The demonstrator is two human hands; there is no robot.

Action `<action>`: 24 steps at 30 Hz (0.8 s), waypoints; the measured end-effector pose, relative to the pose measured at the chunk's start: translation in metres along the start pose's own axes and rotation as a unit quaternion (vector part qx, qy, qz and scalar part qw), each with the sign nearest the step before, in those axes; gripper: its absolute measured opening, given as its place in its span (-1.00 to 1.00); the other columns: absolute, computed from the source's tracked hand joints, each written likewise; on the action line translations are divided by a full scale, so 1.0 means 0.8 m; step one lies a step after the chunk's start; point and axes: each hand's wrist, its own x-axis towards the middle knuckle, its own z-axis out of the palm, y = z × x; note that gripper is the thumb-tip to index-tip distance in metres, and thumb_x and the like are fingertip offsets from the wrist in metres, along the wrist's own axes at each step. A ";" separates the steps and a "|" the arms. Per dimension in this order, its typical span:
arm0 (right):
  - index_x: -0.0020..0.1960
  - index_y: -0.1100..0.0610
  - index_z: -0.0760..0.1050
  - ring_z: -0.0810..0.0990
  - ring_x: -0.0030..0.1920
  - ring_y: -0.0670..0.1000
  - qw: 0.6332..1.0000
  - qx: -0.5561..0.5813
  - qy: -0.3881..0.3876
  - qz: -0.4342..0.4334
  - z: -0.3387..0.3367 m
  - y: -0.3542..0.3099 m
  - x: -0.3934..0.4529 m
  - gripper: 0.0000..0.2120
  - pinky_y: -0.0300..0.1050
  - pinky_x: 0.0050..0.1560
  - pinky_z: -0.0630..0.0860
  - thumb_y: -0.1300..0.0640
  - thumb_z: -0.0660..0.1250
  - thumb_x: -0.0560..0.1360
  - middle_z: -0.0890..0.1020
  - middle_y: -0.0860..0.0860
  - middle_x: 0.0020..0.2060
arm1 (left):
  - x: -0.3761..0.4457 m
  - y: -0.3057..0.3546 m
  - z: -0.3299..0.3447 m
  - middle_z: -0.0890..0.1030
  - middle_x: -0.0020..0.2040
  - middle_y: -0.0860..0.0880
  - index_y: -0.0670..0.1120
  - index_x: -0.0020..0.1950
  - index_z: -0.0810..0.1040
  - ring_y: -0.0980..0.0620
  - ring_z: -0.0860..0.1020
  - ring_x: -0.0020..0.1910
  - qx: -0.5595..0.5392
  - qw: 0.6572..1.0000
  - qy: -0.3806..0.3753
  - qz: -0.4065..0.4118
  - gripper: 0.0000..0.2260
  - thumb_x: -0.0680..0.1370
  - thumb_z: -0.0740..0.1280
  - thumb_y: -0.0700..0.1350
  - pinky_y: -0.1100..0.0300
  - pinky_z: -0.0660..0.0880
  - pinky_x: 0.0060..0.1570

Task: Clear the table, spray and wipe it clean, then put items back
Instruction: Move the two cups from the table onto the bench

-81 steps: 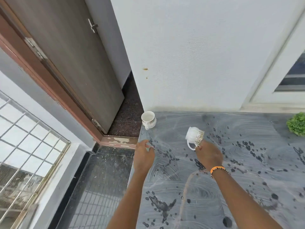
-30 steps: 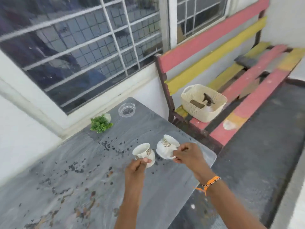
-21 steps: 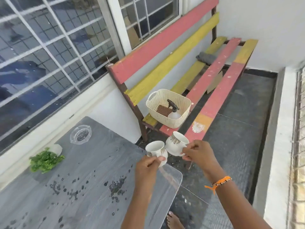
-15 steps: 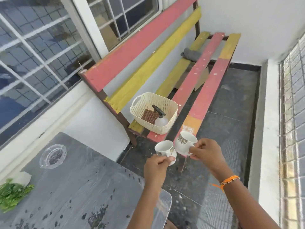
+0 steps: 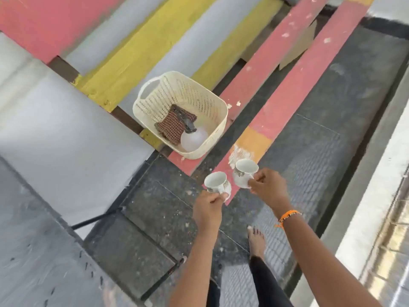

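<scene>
Nearest you, at the lower left, the grey table (image 5: 33, 251) shows only its corner, dark specks scattered on its top; that soiled surface is presumably why the crockery is leaving it. Your bare foot (image 5: 256, 240) stands on the dark floor just past the table's edge, so you are standing clear of the table, facing the bench.

Your left hand (image 5: 208, 209) holds the nearer white cup (image 5: 218, 183), the fingers curled with the thumb pinching at its handle; the cup sits mouth-up and slightly tipped. Your right hand (image 5: 266, 188), with an orange wristband (image 5: 287, 216) behind it, pinches the second white cup (image 5: 244, 172) the same way by the handle side, fingers curled in. Taking one cup per hand by the handles keeps the rims untouched and lets you carry both in one trip. The two cups are close together but apart, both in the air above the near end of the bench's red front slat (image 5: 287, 85).

Beyond them, the cream plastic basket (image 5: 212, 103) rests on the bench seat, spanning the near ends of the slats. Inside lie a brown checked cloth (image 5: 172, 126) and a clear spray bottle (image 5: 194, 139) with a dark trigger head, tipped on its side — the cleaning kit, kept within reach for the wiping stage. My judgement is that the cups are bound for the bench or the basket, so clearing is under way and spraying has not begun.
</scene>
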 end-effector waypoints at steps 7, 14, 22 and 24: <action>-0.27 0.11 0.38 0.39 -0.40 -0.05 0.993 -0.087 0.005 -0.080 0.023 0.019 0.074 -0.82 -0.23 -0.45 0.20 0.14 0.38 0.38 0.44 -0.11 -0.45 | 0.044 -0.007 0.060 0.61 -0.05 -0.03 -0.20 -0.06 0.67 -0.04 0.57 -0.09 0.029 0.998 0.062 -0.004 -0.86 0.48 0.38 -0.15 0.17 0.46 -0.12; -0.24 0.11 0.35 0.47 -0.38 -0.03 0.990 -0.066 -0.004 -0.127 0.039 0.043 0.097 -0.80 -0.20 -0.36 0.32 0.21 0.39 0.40 0.50 -0.05 -0.39 | 0.059 -0.014 0.086 0.50 -0.19 0.09 -0.19 -0.07 0.67 0.00 0.51 -0.14 -0.028 0.995 0.097 -0.016 -0.90 0.46 0.41 -0.20 0.39 0.41 -0.19; -0.17 0.14 0.43 0.55 -0.20 -0.04 0.996 -0.022 -0.031 -0.080 0.035 0.057 0.096 -0.90 -0.17 -0.18 0.49 0.22 0.35 0.47 0.57 -0.03 -0.25 | 0.048 -0.027 0.101 0.51 -0.03 -0.06 -0.26 -0.07 0.64 -0.04 0.56 -0.07 -0.024 0.998 0.028 -0.049 -0.90 0.47 0.38 -0.28 0.19 0.53 0.02; -0.11 0.11 0.46 0.55 -0.17 -0.05 0.997 -0.029 -0.032 -0.061 0.031 0.057 0.094 -0.94 -0.15 -0.15 0.50 0.17 0.35 0.47 0.59 -0.04 -0.19 | 0.041 -0.023 0.099 0.50 0.05 -0.09 -0.21 0.02 0.62 -0.02 0.56 -0.03 -0.039 0.997 0.001 -0.061 -0.85 0.48 0.35 -0.29 0.14 0.52 0.08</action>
